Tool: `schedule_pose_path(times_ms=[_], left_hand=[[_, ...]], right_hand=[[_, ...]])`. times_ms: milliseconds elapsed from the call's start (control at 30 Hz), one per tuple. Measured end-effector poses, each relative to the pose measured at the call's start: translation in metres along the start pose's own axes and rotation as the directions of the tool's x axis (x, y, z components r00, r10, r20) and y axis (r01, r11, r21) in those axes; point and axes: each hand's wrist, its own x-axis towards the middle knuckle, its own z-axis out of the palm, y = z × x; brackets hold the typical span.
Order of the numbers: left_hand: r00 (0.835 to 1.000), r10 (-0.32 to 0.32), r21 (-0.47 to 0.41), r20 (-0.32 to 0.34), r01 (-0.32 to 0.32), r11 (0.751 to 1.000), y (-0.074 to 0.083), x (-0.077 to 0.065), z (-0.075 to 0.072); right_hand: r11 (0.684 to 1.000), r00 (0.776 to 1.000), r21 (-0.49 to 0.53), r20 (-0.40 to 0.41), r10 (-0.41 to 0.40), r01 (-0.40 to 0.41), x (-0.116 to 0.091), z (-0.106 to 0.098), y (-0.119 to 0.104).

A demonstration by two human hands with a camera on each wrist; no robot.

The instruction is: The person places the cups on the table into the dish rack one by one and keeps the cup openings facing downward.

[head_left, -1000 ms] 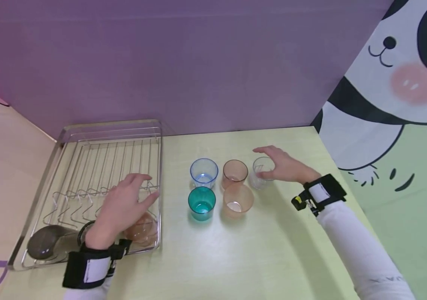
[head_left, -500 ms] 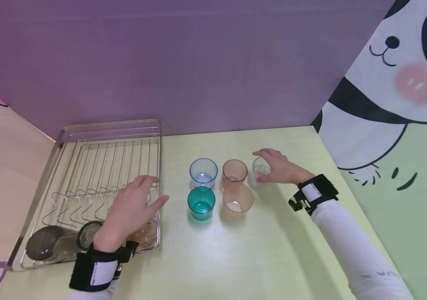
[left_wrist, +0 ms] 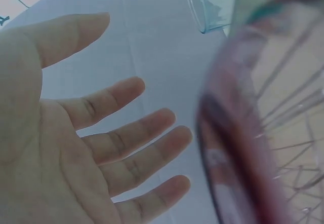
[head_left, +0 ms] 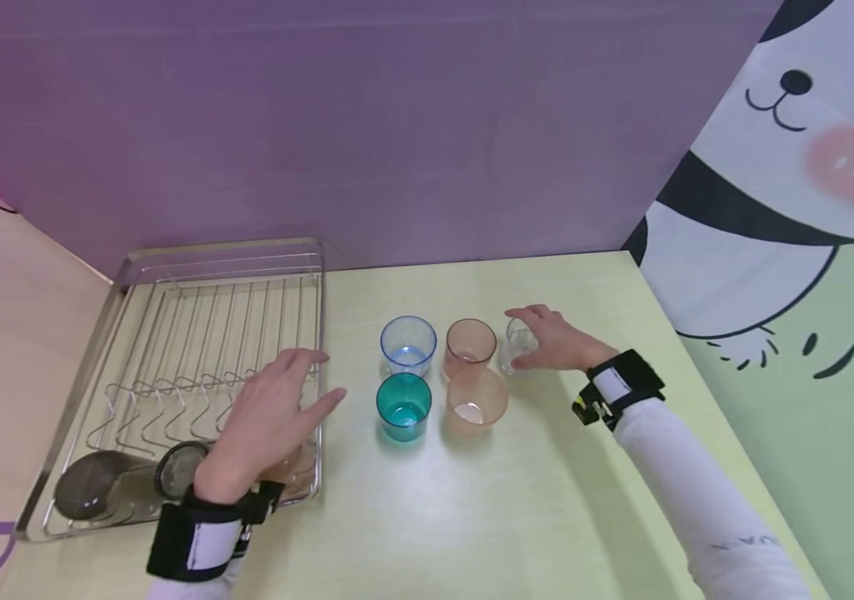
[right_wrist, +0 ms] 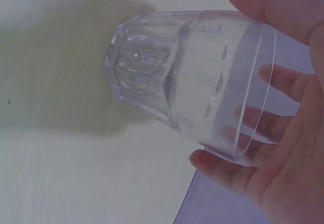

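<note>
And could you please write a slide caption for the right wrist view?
Right hand at the rim of a clear glass standing on a pale tabletop.

rack (head_left: 224,247): left on table (head_left: 501,525) | five cups (head_left: 477,402): right of rack

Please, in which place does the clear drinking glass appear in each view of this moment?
Head: right of centre, the clear drinking glass is partly hidden by the right hand.
Left wrist: not visible.
Right wrist: large, across the middle, its base pointing left.
Shared landmark: the right hand, in the head and right wrist views.
</note>
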Motion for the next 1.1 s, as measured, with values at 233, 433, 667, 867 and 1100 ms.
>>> schedule_pose_path(times_ms=[233,433,667,867,1100], left_hand=[[1.000,0.001,-0.028,0.008,-0.001,1.000,0.006,0.001,-0.007],[1.000,0.005,-0.038,0.009,-0.004,0.999,0.006,0.003,-0.016],[1.000,0.006,-0.021,-0.005,-0.007,1.000,0.004,0.003,-0.023],[1.000,0.009,-0.030,-0.013,-0.009,1.000,0.006,0.005,-0.029],[1.000,-0.001,-0.043,-0.002,0.001,0.999,0.003,0.010,-0.032]], right_hand=[[1.000,0.999,-0.002,-0.031,0.023,-0.023,0.002,0.004,0.002],[0.999,0.998,-0.010,-0.053,0.046,-0.047,0.001,0.006,0.004],[0.999,0.997,-0.026,-0.064,0.031,-0.032,0.000,0.007,0.003],[0.999,0.996,-0.032,-0.081,0.022,-0.025,0.000,0.007,0.004],[1.000,0.993,-0.007,-0.120,0.010,-0.011,-0.002,0.004,0.008]])
